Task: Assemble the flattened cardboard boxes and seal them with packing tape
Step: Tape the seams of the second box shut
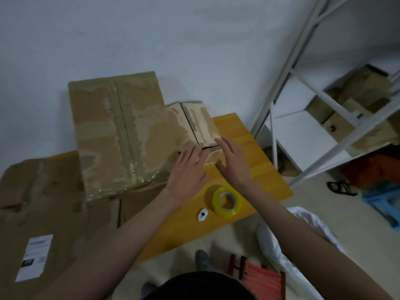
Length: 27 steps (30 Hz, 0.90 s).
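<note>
1. Reaching forward, I laid my left hand (187,167) and right hand (232,159), fingers straight and gripping nothing, against the small box (200,124).
2. That box stood near the table's (266,167) far edge, touching the large taped box (121,131).
3. A tape roll (227,201) sat near the front edge.

Single head-worn wide-angle view, looking steeply down and forward over the yellow table (249,169) at close range; wall beyond the table, white shelving (324,100) right of it
</note>
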Available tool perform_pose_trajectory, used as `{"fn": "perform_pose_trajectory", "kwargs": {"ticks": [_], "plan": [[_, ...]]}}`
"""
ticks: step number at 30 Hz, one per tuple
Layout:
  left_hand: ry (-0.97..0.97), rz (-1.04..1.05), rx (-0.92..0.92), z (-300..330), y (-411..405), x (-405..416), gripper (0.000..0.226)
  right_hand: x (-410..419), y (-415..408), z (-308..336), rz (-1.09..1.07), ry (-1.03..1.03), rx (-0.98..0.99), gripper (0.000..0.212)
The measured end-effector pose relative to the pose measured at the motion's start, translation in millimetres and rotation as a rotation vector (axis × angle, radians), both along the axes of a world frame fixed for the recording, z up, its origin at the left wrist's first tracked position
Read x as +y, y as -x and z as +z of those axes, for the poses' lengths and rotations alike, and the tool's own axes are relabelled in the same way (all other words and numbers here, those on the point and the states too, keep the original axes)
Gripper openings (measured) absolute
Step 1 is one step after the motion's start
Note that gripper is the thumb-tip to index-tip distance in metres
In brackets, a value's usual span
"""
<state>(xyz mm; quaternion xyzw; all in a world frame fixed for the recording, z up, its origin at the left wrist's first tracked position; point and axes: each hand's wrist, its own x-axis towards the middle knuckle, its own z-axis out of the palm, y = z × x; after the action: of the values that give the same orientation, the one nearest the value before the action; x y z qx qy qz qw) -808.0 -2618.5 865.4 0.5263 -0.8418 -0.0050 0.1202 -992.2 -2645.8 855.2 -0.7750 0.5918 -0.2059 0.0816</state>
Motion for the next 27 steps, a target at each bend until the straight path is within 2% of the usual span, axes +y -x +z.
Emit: {"fn": "perform_pose_trajectory", "kwargs": {"ticks": [6, 11, 19, 23, 25, 27], "plan": [[-0.210, 0.004, 0.063, -50.3, 55.1, -4.3, 0.061, 23.5, 69.3, -51.5, -0.087, -0.146, 0.070, 0.063], [-0.331, 0.081, 0.024, -99.5, 65.4, -12.7, 0.060, 34.7, 97.0, -98.8, -0.074, -0.271, 0.091, 0.060], [-0.473, 0.222, 0.016, -147.9, 48.6, -2.9, 0.057, 46.4, 89.8, -162.7, 0.049, -0.458, 0.136, 0.052], [-0.514, 0.267, 0.048, -157.2, 44.0, 10.5, 0.055, 50.6, 81.2, -190.2, 0.177, -0.593, 0.256, 0.061], [-0.533, 0.299, 0.066, -159.1, 43.6, 15.8, 0.055, 51.3, 77.4, -200.7, 0.211, -0.628, 0.366, 0.056], [-0.541, 0.307, 0.075, -159.3, 43.0, 19.4, 0.054, 49.5, 74.8, -205.1, 0.203, -0.627, 0.403, 0.043]]}}
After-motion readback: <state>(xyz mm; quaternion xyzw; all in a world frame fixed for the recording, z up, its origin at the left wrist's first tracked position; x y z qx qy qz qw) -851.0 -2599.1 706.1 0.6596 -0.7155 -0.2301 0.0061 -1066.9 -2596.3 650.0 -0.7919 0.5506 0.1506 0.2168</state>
